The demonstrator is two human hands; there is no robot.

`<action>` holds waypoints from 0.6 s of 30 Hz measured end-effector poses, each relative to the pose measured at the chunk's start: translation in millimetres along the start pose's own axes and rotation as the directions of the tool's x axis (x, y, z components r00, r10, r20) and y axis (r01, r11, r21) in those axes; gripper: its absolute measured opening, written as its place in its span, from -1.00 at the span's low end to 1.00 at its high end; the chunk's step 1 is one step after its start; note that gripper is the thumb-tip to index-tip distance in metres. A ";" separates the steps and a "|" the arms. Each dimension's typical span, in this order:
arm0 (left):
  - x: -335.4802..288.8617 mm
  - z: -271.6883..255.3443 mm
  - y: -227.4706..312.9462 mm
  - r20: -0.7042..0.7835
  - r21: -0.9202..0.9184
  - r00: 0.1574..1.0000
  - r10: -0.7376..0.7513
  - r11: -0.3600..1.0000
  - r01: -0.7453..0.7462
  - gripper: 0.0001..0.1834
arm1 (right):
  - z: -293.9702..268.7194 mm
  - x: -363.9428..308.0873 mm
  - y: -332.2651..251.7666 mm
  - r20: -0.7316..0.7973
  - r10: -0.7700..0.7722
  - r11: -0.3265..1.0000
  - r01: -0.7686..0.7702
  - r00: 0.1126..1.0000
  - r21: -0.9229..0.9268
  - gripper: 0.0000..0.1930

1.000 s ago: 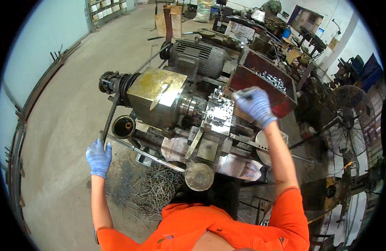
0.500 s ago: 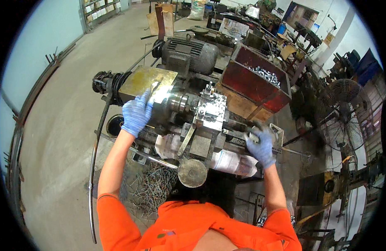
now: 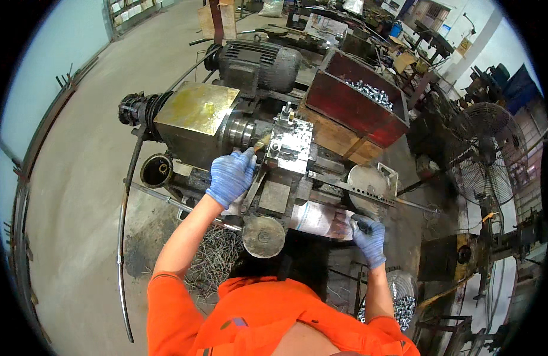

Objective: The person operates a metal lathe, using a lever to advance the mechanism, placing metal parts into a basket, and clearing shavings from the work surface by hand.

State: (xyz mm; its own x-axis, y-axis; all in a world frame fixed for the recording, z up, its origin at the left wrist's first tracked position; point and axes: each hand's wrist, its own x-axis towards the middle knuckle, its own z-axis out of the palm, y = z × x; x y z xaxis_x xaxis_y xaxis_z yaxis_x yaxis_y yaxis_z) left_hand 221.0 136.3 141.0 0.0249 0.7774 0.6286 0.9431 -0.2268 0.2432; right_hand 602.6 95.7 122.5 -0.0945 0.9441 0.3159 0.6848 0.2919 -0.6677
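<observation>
My left hand (image 3: 232, 174), in a blue knit glove, is closed on a small brush (image 3: 262, 142). Its tan bristle end points between the lathe's chuck (image 3: 240, 133) and the bright metal tool block (image 3: 291, 142). My right hand (image 3: 370, 240), gloved alike, is wrapped around a black lever handle (image 3: 361, 223) at the machine's near right side. A flat bar with a row of holes (image 3: 360, 191) lies beyond that hand. The yellowish-topped headstock (image 3: 197, 110) stands left of the chuck.
A red bin (image 3: 351, 113) of small metal parts stands behind the machine, right of the motor (image 3: 259, 65). A round handwheel (image 3: 263, 237) juts toward me. Metal shavings (image 3: 214, 258) heap on the floor below. A fan (image 3: 484, 148) stands at right; a long rod (image 3: 124, 237) runs down the left.
My left hand has moved from the headstock top, right and nearer, bringing the brush to the chuck. My right hand has come down toward me with the lever handle.
</observation>
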 end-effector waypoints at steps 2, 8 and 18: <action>-4.8 7.4 -1.8 -0.007 0.024 1.000 0.009 1.000 -0.009 -0.79 | -0.3 -1.4 5.6 -0.011 0.012 1.000 -0.012 1.000 0.020 -0.82; -10.9 -33.3 -3.6 -0.023 0.034 1.000 0.016 0.999 -0.015 -0.78 | -1.2 -7.8 15.1 0.024 0.180 0.981 -0.181 0.983 0.064 -0.83; 7.6 -70.9 -67.5 -0.275 0.227 0.961 -0.029 0.969 0.094 -0.75 | -13.5 -27.5 22.7 -0.044 0.143 0.988 -0.140 0.989 0.061 -0.84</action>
State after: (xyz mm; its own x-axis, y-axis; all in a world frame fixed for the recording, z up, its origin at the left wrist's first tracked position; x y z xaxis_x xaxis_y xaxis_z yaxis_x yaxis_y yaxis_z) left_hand 134.1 115.9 181.8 -0.0948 0.5921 0.8003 0.9917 -0.0136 0.1276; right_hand 630.5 74.4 107.8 0.0364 0.9684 0.2468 0.6458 0.1657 -0.7453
